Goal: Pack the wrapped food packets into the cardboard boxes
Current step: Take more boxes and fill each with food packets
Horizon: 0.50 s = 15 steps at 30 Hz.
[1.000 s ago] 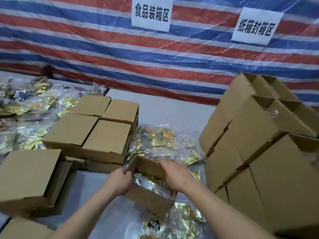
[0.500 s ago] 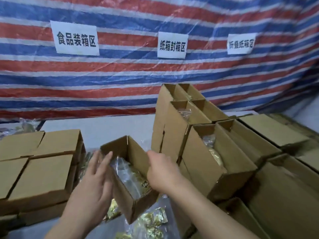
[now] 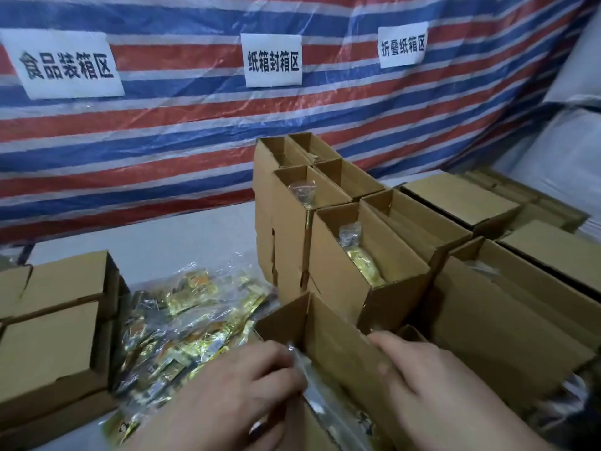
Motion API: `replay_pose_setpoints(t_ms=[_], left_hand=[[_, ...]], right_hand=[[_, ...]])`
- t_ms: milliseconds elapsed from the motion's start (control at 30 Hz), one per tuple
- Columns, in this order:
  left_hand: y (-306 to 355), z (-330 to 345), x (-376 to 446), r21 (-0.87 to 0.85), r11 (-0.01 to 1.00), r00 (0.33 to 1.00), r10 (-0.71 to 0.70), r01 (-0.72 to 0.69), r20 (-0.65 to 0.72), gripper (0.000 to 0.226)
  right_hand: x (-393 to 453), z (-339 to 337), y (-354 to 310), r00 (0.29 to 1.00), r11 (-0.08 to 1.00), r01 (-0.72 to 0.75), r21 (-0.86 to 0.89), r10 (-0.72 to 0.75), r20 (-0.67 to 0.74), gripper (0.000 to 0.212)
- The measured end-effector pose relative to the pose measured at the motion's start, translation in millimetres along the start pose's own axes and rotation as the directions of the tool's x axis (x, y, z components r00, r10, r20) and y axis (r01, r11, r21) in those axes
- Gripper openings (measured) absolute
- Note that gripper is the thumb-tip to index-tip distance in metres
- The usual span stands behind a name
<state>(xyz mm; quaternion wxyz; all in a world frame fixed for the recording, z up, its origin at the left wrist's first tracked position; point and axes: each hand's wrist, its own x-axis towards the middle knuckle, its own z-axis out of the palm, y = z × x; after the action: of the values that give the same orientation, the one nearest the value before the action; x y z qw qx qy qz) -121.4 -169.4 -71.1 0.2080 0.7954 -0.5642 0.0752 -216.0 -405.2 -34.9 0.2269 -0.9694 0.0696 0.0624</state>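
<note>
Near the bottom edge of the view, an open cardboard box (image 3: 328,346) stood tilted between the person's two hands; the left hand (image 3: 227,395) lay against the box's left side with its fingers curled over a clear-wrapped packet (image 3: 320,402) at the box's mouth, pinching the wrapper's edge as far as could be told; the right hand (image 3: 429,382) rested on the box's right wall, its fingers close together and bent over the cardboard, the fingertips hidden behind the wall. The packet sat inside that box, only its shiny plastic showing; just beyond the box stood a cluster of upright open boxes (image 3: 328,242), touching one another, and two of them showed gold-wrapped packets (image 3: 357,255) tucked inside. To the left of the held box, a loose heap of packets (image 3: 182,323) in clear and gold wrapping lay on the grey table (image 3: 146,252); further left sat a block of closed boxes (image 3: 55,323); more closed boxes (image 3: 461,200) were stacked on the right. Behind everything hung a red, white and blue striped tarpaulin (image 3: 179,131) carrying three white paper signs (image 3: 66,65) with black Chinese characters; the rightmost sign was the smallest.
</note>
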Motion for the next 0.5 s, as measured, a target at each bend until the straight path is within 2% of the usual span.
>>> replay_pose_setpoints(t_ms=[133,233,300,433,500], left_hand=[[31.1,15.8,32.1,-0.172,0.979,0.994,0.108,-0.105,0.009,0.020],[48.0,34.9,62.7,-0.182,0.967,0.983,0.184,-0.180,0.007,0.022],[53.6,46.0,83.3,-0.239,0.950,0.979,0.201,-0.201,-0.025,0.023],[53.9,59.5,113.7,-0.246,0.946,0.977,0.212,-0.213,-0.033,0.024],[49.6,61.6,122.7,-0.255,0.947,0.980,0.197,-0.197,-0.027,0.023]], right_hand=[[-34.3,-27.3,47.7,0.987,0.987,-0.161,0.020,0.162,-0.019,0.031],[-55.0,-32.6,88.4,0.963,0.970,-0.238,-0.045,0.230,-0.138,0.049],[-64.0,-33.2,110.8,0.940,0.948,-0.297,-0.110,0.270,-0.208,0.053],[-63.2,-42.7,119.6,0.884,0.911,-0.391,-0.132,0.332,-0.329,0.054],[-56.9,-48.7,110.4,0.874,0.915,-0.378,-0.143,0.302,-0.380,0.043]])
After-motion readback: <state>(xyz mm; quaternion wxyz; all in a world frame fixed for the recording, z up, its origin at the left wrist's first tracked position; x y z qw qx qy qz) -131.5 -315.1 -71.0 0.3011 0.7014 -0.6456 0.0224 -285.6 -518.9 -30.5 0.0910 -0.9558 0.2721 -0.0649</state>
